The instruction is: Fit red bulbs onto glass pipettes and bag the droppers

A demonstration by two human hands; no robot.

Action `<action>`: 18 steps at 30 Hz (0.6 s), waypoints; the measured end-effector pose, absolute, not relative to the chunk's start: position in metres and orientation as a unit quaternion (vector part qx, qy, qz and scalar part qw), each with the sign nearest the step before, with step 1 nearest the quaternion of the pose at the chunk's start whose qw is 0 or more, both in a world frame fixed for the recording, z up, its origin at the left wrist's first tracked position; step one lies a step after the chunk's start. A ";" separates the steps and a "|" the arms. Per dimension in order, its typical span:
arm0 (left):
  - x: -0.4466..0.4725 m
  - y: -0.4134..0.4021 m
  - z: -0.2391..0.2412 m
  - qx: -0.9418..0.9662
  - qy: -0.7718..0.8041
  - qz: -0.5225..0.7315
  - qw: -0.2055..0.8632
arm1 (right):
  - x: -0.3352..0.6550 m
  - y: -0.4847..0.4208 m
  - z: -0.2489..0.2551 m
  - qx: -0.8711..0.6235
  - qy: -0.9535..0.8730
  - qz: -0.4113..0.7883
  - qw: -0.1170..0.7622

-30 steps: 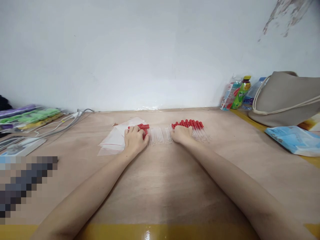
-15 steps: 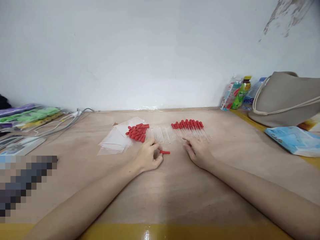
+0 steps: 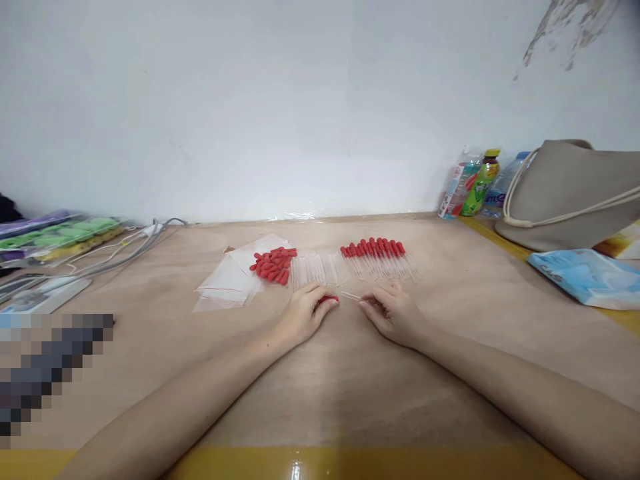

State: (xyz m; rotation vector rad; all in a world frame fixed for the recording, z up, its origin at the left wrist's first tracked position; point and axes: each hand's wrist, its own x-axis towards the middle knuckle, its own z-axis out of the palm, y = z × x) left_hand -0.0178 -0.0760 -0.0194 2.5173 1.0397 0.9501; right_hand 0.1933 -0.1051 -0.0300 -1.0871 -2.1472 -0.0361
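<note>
Between the thumb and fingers of my left hand [image 3: 304,313] is a red rubber dropper bulb [image 3: 329,300], mostly covered by the fingers. My right hand [image 3: 393,312] pinches a thin clear glass tube [image 3: 350,296], whose free end points left toward the bulb with a small gap between them. Beyond my left hand lies a heap of red bulbs [image 3: 274,265]. A row of loose clear tubes [image 3: 317,268] lies beside the heap. Farther right, several droppers [image 3: 373,248] with red bulbs on their tubes lie side by side.
Clear plastic bags [image 3: 227,283] lie under and left of the bulb heap. At the left are cables and a white power strip [image 3: 57,297]. Bottles [image 3: 480,187], a grey bag [image 3: 575,193] and a blue packet [image 3: 585,277] stand or lie at the right. A wall [image 3: 300,107] rises behind the table.
My right hand has picked up a glass tube and drawn it nearer to me. My left fingers have closed further over the red bulb, and its end shows less.
</note>
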 end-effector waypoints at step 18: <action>-0.021 -0.080 -0.021 0.839 0.346 0.351 0.230 | 0.196 -0.090 -0.035 -0.336 -0.863 -0.016 0.376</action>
